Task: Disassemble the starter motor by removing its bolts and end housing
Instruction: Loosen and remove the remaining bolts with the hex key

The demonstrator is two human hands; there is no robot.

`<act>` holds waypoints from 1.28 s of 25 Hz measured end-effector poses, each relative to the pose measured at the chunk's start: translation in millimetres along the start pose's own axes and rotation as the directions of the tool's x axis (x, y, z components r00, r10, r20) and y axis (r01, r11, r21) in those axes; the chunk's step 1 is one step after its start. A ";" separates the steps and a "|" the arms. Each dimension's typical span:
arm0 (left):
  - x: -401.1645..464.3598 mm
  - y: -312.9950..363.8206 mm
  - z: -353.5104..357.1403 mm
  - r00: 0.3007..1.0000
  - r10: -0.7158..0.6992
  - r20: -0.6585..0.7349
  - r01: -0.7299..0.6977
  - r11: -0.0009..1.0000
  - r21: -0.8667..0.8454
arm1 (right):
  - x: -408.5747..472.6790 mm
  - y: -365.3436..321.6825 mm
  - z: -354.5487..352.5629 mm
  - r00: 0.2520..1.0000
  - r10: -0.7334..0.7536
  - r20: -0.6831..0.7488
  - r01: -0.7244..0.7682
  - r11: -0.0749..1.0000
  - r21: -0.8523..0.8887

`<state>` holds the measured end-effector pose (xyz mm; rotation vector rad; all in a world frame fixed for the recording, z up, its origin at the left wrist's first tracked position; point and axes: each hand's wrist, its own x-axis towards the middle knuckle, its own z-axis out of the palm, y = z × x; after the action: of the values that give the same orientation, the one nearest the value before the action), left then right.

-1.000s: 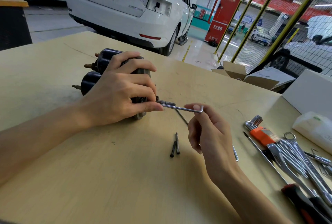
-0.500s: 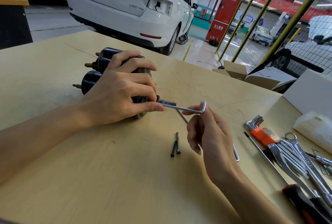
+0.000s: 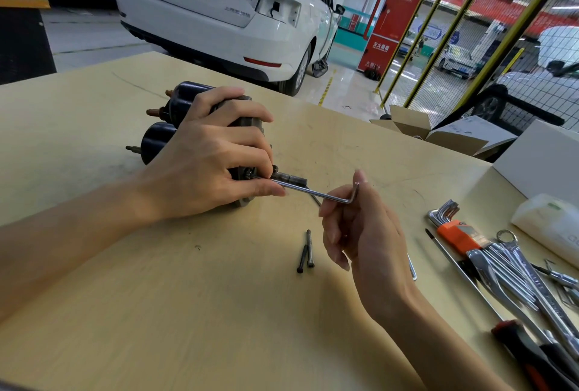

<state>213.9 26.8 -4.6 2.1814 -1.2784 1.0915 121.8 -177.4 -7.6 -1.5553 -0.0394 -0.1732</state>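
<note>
While the left hand (image 3: 206, 165) curled its fingers over the black-and-grey metal starter motor (image 3: 200, 127) lying on the pale wooden table (image 3: 156, 312), the right hand (image 3: 363, 231) pinched the bent silver hex key (image 3: 326, 195), its tip at the motor's near end; two dark loose bolts (image 3: 306, 251) lay just beside that motor.

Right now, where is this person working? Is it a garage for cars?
Most likely a car repair workshop or training garage. A white car is parked behind the wooden table, wrenches lie on the table, and the left hand steadies a starter motor while the right hand turns a hex key.
</note>
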 end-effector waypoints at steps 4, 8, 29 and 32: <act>0.1 0.3 -0.2 1.000 -0.002 0.004 0.002 1.000 0.000 | 1.9 1.5 -0.8 1.000 0.000 0.020 -0.001 1.000 0.016; 0.3 0.6 -0.8 1.000 -0.004 0.005 0.004 1.000 0.006 | 2.6 2.7 -0.8 1.000 -0.002 0.029 0.001 0.999 0.038; -0.7 -0.7 1.4 1.000 0.010 -0.006 -0.010 1.000 0.018 | -1.7 1.8 -2.6 0.997 -0.058 0.049 0.056 0.998 0.040; -1.2 -0.7 1.4 1.000 0.016 -0.009 -0.016 1.000 0.019 | -1.8 2.6 -2.4 0.997 -0.061 0.048 0.059 0.998 0.037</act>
<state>214.9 26.9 -6.4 2.1804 -1.2889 1.1228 120.1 -179.6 -10.4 -1.5239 -0.1276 -0.1809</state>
